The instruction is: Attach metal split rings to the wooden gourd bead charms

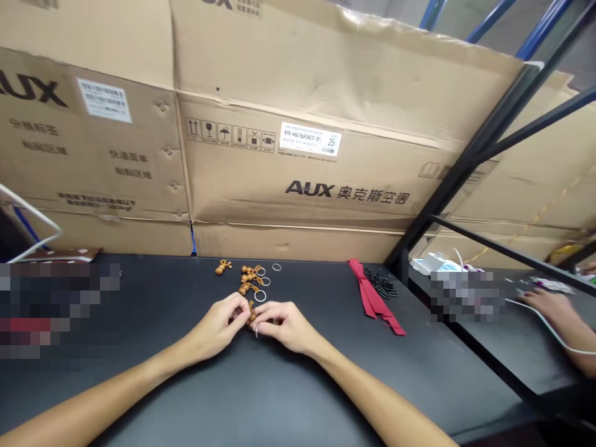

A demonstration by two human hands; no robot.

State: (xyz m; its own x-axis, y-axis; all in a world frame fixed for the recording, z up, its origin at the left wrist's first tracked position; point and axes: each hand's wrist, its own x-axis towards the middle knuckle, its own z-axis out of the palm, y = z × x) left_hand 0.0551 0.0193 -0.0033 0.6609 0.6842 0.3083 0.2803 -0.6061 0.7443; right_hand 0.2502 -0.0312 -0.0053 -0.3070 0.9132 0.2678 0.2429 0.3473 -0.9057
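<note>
My left hand (pixel 229 320) is closed in a pinch against a small brown gourd-shaped pendant (pixel 252 315), whose lower part is partly hidden by fingers. Close beside it, my right hand (pixel 285 324) pinches a thin silver key ring (pixel 256 333) near the same pendant. Whether ring and cord are joined cannot be made out. Just beyond my hands lie several like pendants (pixel 244 288) with loops, with silver rings (pixel 260 296) at them. A single pendant (pixel 222 267) lies farther left, and a loose ring (pixel 276 267) lies at the back.
Red ribbon strips (pixel 367 292) and a pile of black clasps (pixel 382 283) lie at the right on the black table (pixel 298 391). Large cardboard boxes (pixel 298 205) stand behind. A dark metal frame (pixel 447 180) rises at right; beyond it is another person's hand (pixel 549 307).
</note>
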